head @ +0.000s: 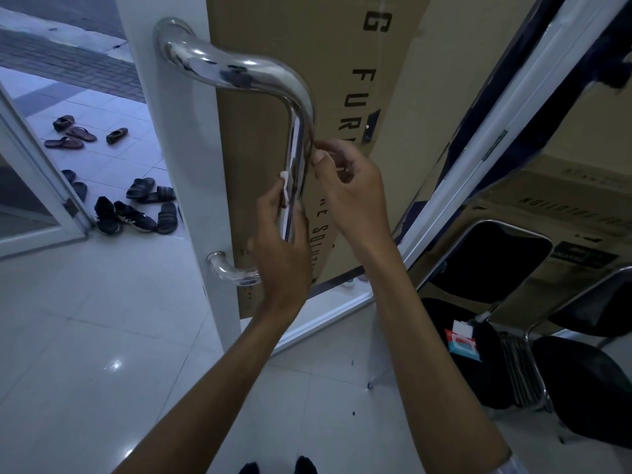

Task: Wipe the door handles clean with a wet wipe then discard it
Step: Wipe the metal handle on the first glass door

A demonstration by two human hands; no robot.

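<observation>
A long chrome door handle (239, 77) runs down the edge of a white door, bending at the top and rejoining the door lower down. My left hand (282, 248) grips the handle's vertical bar, with a white wet wipe (285, 186) showing between its fingers and the bar. My right hand (349, 186) is at the bar's right side, slightly higher, fingers curled and pinching near the bar; whether it holds part of the wipe is unclear.
A large cardboard box (307, 35) stands behind the door glass. Black chairs (581, 381) sit at the right, one carrying a wet-wipe pack (463, 340). Several shoes and sandals (136, 210) lie on the tiled floor beyond the doorway at left.
</observation>
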